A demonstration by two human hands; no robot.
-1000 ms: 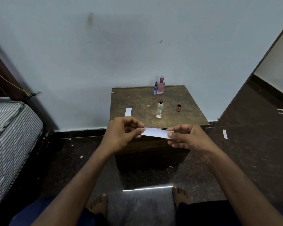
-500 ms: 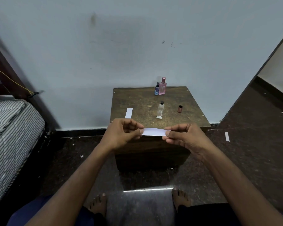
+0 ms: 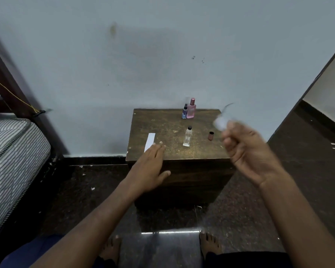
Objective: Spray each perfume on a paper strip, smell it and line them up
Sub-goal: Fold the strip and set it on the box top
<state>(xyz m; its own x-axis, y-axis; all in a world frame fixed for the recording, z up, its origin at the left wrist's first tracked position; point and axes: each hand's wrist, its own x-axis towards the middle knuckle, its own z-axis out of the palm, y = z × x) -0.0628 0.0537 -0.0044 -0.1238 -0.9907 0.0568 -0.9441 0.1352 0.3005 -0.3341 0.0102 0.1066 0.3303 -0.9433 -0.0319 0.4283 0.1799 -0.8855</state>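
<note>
Right hand (image 3: 248, 149): blurred, fingers curled, a pale paper strip (image 3: 219, 123) apparently pinched at the fingertips; the grip cannot be told for certain. It is held above the right edge of the wooden stand (image 3: 174, 155).

Left hand (image 3: 150, 163): fingers straight, empty, tips at the near end of the laid strip (image 3: 150, 141), whose long axis runs front to back.

Clear bottle (image 3: 188, 136): uncapped, upright, between both hands; cap (image 3: 211, 135) to its right.

2 bottles (image 3: 189, 108) stand at the back. Bare top beside the laid strip is judged room for lining up.
</note>
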